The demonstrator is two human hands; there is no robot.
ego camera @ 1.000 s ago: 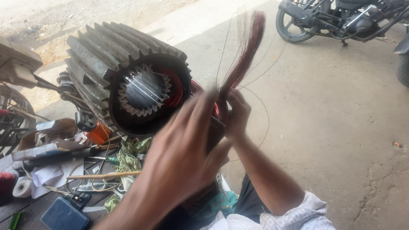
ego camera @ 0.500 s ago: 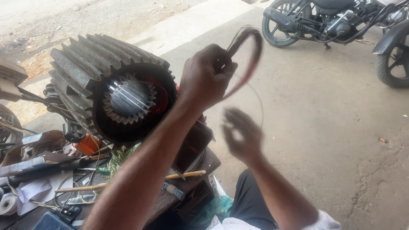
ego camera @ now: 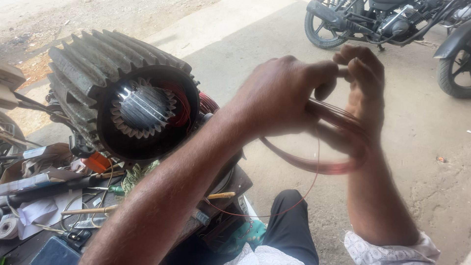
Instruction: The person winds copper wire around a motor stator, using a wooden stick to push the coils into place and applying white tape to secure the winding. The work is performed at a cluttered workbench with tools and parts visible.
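Since half a second ago both hands have come together: the left hand (ego camera: 287, 98), then raised alone with the coil (ego camera: 333, 147) arched above it, now sits lower and right of the stator (ego camera: 132, 103), and the right hand (ego camera: 365, 88) has risen to meet it. That coil, a loop of thin reddish copper wire, has swung down from above the fists and now hangs below them as a blurred oval.

At this moment the left hand is clenched around the upper run of the coil, knuckles toward the camera, thumb tip touching the right hand's fingers. Its partner stands upright just right of it, fingers curled, with the strands passing across its palm; whether it truly pinches them is lost in motion blur. One loose strand (ego camera: 274, 211) drops from the coil and curves down toward the dark trouser knee (ego camera: 289, 225).

Left of the hands, the stator lies on its side, a grey ribbed housing with its open bore facing the camera, toothed slots ringed inside and some red winding already seated along the bore's right edge. Below the stator, the bench (ego camera: 39, 196) holds a litter of tools, paper scraps, a wooden stick (ego camera: 88, 211) and a roll of white tape (ego camera: 7, 225). Beyond the hands, well apart from the stator, motorcycles (ego camera: 373, 19) stand on the concrete.
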